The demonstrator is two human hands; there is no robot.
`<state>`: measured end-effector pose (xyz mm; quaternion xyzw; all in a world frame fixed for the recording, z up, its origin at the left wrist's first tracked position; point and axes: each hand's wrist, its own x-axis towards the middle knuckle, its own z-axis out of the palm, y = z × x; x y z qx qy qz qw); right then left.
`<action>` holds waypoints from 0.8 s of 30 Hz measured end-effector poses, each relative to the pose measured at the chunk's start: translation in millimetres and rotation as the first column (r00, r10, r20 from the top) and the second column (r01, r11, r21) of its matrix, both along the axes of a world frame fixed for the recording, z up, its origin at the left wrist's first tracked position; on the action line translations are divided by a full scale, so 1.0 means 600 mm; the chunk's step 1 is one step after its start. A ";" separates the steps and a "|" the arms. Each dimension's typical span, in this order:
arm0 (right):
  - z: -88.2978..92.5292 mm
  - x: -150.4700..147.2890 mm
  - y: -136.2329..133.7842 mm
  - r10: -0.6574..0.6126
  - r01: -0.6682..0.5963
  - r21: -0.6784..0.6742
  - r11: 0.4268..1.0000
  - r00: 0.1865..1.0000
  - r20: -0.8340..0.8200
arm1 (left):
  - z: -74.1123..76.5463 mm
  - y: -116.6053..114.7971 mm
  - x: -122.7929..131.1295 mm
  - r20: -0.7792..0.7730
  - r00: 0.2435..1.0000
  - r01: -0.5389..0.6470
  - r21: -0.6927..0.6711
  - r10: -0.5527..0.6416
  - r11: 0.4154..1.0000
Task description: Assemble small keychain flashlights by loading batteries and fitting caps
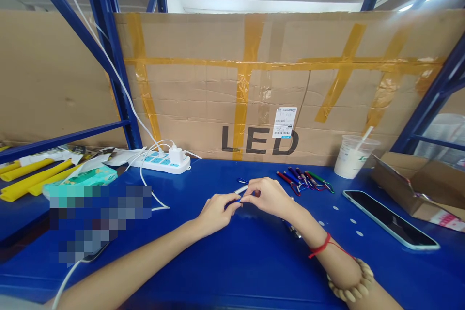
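Observation:
Both my hands meet over the middle of the blue table (232, 261). My left hand (217, 212) pinches one end of a small pen-like keychain light (241, 189), whose silver tip and blue clip loop stick out toward the back. My right hand (268, 196) has its fingers closed round the other end of the same light. A red string and a bead bracelet (350, 283) circle my right wrist. Several more small lights with clips (304, 178), red, blue and green, lie in a loose row just behind and to the right of my right hand.
A phone (390, 219) lies face up at the right, beside an open cardboard box (417, 186) and a plastic cup with a straw (353, 155). A white power strip (162, 160) with cables sits back left, near a tissue pack (89, 178) and yellow tubes (31, 177). A taped cardboard wall (254, 87) closes the back.

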<state>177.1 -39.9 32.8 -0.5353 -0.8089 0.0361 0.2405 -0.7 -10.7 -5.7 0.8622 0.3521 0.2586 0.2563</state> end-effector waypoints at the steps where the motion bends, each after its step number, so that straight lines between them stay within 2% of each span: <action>1: -0.001 0.001 0.001 0.000 0.000 -0.019 1.000 1.000 -0.010 | 0.000 0.000 0.000 -0.011 1.000 0.001 0.004 -0.001 1.000; 7: -0.007 0.003 0.006 -0.039 0.031 -0.111 0.993 0.997 -0.070 | 0.002 -0.001 0.000 -0.043 0.999 0.010 0.036 -0.009 0.999; 17: -0.009 0.009 0.008 -0.041 0.034 -0.110 0.993 0.997 -0.066 | 0.000 0.006 0.000 -0.020 0.999 0.042 0.050 -0.041 0.998; 24: -0.004 0.009 0.006 -0.069 0.061 -0.122 0.991 0.996 -0.062 | -0.001 0.007 0.002 0.027 1.000 0.008 0.010 -0.008 1.000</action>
